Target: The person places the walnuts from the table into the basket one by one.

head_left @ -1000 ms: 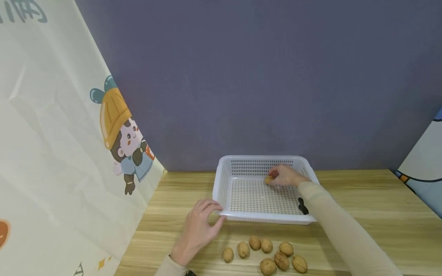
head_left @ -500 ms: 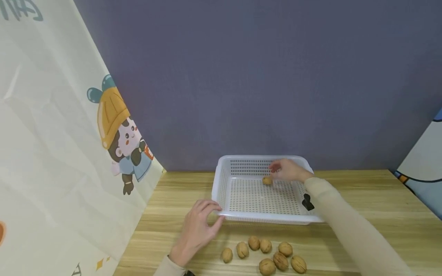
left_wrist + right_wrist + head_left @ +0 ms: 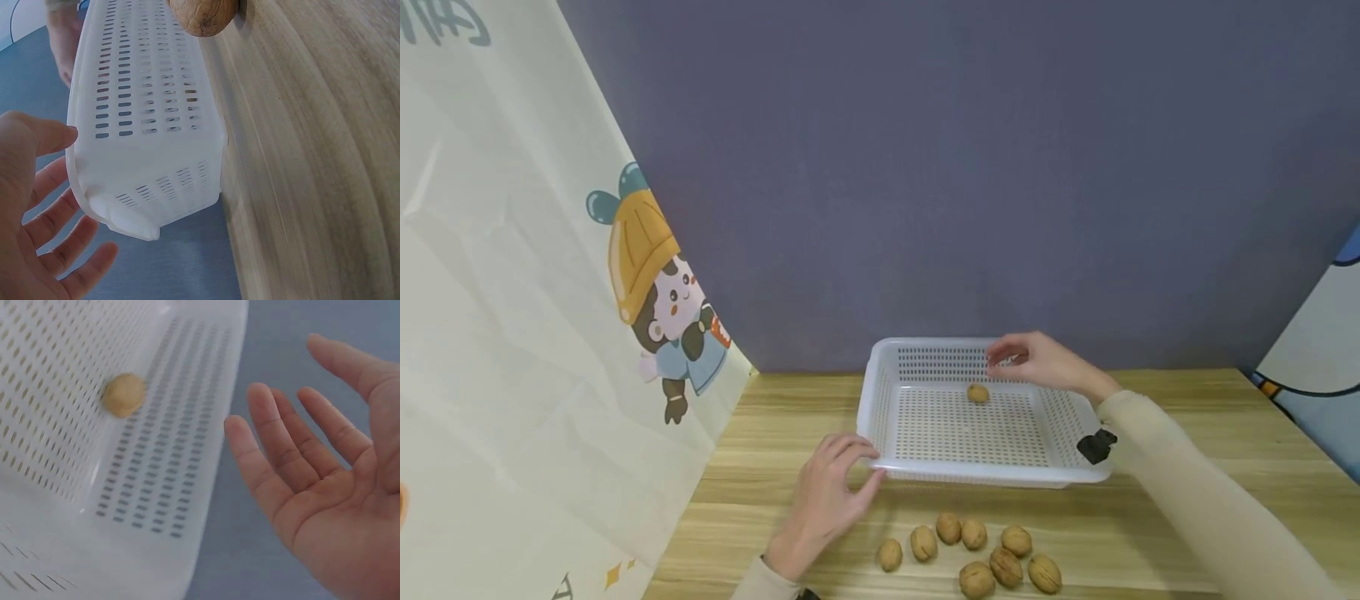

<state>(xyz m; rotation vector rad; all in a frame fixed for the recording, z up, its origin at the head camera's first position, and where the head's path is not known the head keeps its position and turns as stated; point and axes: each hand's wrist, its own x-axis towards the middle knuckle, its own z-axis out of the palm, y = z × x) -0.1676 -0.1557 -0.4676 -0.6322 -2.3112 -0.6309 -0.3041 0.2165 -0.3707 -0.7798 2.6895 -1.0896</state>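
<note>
A white plastic basket (image 3: pixel 970 472) with slotted walls stands on the wooden table. My left hand (image 3: pixel 835 500) holds its front left corner, the thumb at the front and the fingers at the left side of the rim. Inside, against the far wall, lies a single walnut (image 3: pixel 977 393). My right hand (image 3: pixel 1037 360) is raised above the basket's back right part, apart from that walnut. Its fingers are spread and hold nothing, as the right wrist view shows. Several walnuts (image 3: pixel 973 534) lie loose on the table in front of the basket.
Behind the table rises a dark blue-grey panel (image 3: pixel 925 183), close to the basket's back rim. A pale sheet with a cartoon figure (image 3: pixel 662 292) hangs at the left. A black wrist device (image 3: pixel 1096 447) sits at my right cuff.
My right hand has let go of the walnut inside the basket and moved up and to the right. The left hand has stayed at the corner.
</note>
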